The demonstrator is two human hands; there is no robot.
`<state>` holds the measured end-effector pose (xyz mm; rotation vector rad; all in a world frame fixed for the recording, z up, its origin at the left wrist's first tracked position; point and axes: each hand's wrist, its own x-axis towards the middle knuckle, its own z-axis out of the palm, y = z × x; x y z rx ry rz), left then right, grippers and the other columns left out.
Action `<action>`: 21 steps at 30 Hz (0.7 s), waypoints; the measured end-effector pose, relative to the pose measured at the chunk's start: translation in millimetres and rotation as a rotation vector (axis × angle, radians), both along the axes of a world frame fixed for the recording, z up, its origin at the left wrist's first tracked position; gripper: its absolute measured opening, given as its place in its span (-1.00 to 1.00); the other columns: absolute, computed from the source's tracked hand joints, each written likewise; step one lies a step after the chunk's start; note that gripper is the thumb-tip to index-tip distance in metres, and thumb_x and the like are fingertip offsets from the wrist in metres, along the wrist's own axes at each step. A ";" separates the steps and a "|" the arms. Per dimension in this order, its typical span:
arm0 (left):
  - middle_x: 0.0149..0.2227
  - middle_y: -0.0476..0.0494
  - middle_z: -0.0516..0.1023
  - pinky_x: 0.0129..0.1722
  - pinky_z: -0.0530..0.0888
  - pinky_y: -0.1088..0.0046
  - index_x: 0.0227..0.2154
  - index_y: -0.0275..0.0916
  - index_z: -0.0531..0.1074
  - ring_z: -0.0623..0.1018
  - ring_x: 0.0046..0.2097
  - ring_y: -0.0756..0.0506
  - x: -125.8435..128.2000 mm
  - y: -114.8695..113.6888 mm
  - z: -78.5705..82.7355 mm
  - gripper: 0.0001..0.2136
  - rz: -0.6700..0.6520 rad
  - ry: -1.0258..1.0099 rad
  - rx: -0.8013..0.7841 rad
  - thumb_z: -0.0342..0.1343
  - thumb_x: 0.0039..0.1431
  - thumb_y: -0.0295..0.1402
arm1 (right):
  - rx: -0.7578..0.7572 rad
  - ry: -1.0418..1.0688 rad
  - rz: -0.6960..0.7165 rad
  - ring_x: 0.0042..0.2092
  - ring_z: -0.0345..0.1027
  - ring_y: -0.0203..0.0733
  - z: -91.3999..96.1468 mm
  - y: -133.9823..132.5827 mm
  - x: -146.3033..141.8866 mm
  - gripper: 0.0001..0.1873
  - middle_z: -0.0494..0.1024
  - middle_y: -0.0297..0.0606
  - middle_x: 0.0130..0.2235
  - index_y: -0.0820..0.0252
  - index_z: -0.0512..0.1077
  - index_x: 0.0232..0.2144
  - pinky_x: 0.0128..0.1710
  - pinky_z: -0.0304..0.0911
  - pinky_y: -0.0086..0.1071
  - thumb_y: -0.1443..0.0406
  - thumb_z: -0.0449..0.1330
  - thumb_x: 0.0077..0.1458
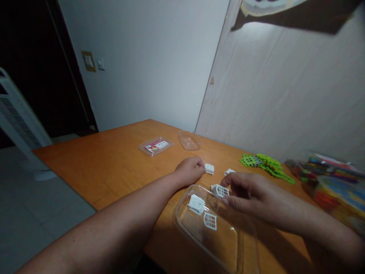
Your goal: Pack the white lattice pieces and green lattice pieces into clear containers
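Observation:
My right hand (251, 194) pinches white arched window pieces (220, 190) between thumb and fingers, over the far rim of a clear plastic container (180, 224). A stack of white pieces (196, 204) and one flat lattice window piece (210, 221) lie inside that container. Resting on the table, my left hand (190, 169) is closed, its curled fingers against a small white stack (209, 168). Whether those fingers grip anything is hidden. Further white pieces (229, 172) lie just beyond my right hand, partly covered by it.
On the wooden table (114, 160), a labelled clear lid (156, 146) and another clear container (190, 141) stand towards the back. Green plastic pieces (265, 166) lie near the wall. Colourful packages (339, 194) crowd the right side. A white slatted object (19, 114) stands beyond the left table edge.

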<state>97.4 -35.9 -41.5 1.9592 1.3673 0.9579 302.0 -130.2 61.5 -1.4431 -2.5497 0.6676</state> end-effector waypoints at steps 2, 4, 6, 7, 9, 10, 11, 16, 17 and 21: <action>-0.47 -0.03 0.50 -0.50 0.23 0.55 -0.40 -0.27 0.51 0.42 -0.42 0.00 0.0 0.2 0.3 -0.81 0.000 0.005 0.004 0.05 0.03 -0.30 | -0.026 -0.090 0.012 -0.44 0.25 -0.29 4.5 -16.3 -7.9 -0.85 0.46 -0.37 -0.45 0.08 0.45 -0.37 -0.50 0.05 -0.43 0.16 0.20 0.14; -0.46 -0.03 0.51 -0.50 0.22 0.55 -0.40 -0.27 0.52 0.42 -0.41 0.00 -0.2 0.8 0.2 -0.80 0.001 0.009 0.005 0.05 0.03 -0.30 | -0.023 -0.188 0.018 -0.46 0.26 -0.28 4.1 -29.6 -17.1 -0.86 0.50 -0.35 -0.45 0.08 0.45 -0.42 -0.52 0.01 -0.42 0.17 0.22 0.09; -0.45 -0.03 0.52 -0.50 0.23 0.55 -0.38 -0.27 0.53 0.43 -0.41 0.00 -0.5 1.4 -0.1 -0.79 0.007 0.015 0.004 0.05 0.04 -0.29 | 0.013 -0.263 0.015 -0.45 0.30 -0.25 0.7 -37.7 -26.2 -0.87 0.54 -0.29 -0.41 0.08 0.46 -0.41 -0.50 0.02 -0.40 0.16 0.23 0.07; -0.44 -0.04 0.53 -0.49 0.23 0.55 -0.37 -0.27 0.54 0.43 -0.41 0.00 -0.6 1.7 -0.2 -0.79 0.008 0.019 0.005 0.05 0.04 -0.29 | 0.027 -0.293 0.011 -0.43 0.32 -0.23 -1.4 -39.7 -30.4 -0.87 0.56 -0.26 -0.39 0.08 0.48 -0.39 -0.48 0.03 -0.39 0.16 0.23 0.06; -0.43 -0.04 0.54 -0.49 0.24 0.55 -0.36 -0.27 0.54 0.43 -0.40 0.00 -0.8 2.2 -0.5 -0.78 0.005 0.025 0.010 0.04 0.04 -0.29 | 0.033 -0.351 -0.016 -0.42 0.35 -0.19 -5.3 -40.6 -37.1 -0.85 0.57 -0.19 -0.37 0.09 0.49 -0.34 -0.45 0.06 -0.37 0.17 0.22 0.06; -0.43 -0.04 0.54 -0.48 0.24 0.55 -0.36 -0.27 0.55 0.43 -0.40 0.00 -0.8 2.3 -0.5 -0.78 0.001 0.027 0.012 0.04 0.04 -0.29 | 0.027 -0.376 -0.033 -0.42 0.36 -0.18 -6.9 -40.1 -39.4 -0.84 0.58 -0.17 -0.37 0.11 0.50 -0.32 -0.45 0.07 -0.37 0.18 0.22 0.06; -0.43 -0.04 0.54 -0.48 0.25 0.55 -0.36 -0.27 0.55 0.44 -0.39 -0.01 -0.7 2.4 -0.5 -0.78 -0.004 0.027 0.014 0.04 0.05 -0.29 | 0.019 -0.392 -0.047 -0.43 0.36 -0.19 -8.1 -39.2 -40.9 -0.84 0.58 -0.15 -0.37 0.12 0.50 -0.31 -0.46 0.07 -0.38 0.20 0.23 0.05; -0.43 -0.04 0.54 -0.47 0.26 0.55 -0.38 -0.26 0.53 0.44 -0.38 -0.01 0.1 2.7 -0.2 -0.79 -0.002 0.031 0.010 0.04 0.04 -0.30 | 0.014 -0.370 0.000 -0.51 0.27 -0.31 -7.0 -38.6 -41.3 -0.89 0.55 -0.23 -0.44 0.16 0.51 -0.40 -0.51 0.02 -0.43 0.27 0.20 0.10; -0.43 -0.04 0.54 -0.47 0.27 0.55 -0.39 -0.26 0.53 0.44 -0.38 -0.01 0.2 2.6 -0.1 -0.80 0.000 0.033 0.010 0.04 0.04 -0.30 | 0.014 -0.374 0.027 -0.52 0.25 -0.33 -5.7 -39.5 -41.1 -0.88 0.54 -0.26 -0.46 0.16 0.51 -0.43 -0.52 0.01 -0.43 0.29 0.19 0.10; -0.42 -0.04 0.54 -0.46 0.27 0.55 -0.38 -0.25 0.54 0.44 -0.38 -0.01 0.0 2.3 -0.1 -0.79 -0.005 0.033 0.010 0.04 0.04 -0.28 | -0.033 -0.405 0.147 -0.51 0.27 -0.35 -3.0 -43.0 -39.5 -0.83 0.53 -0.33 -0.48 0.13 0.54 -0.45 -0.51 0.03 -0.46 0.36 0.15 0.10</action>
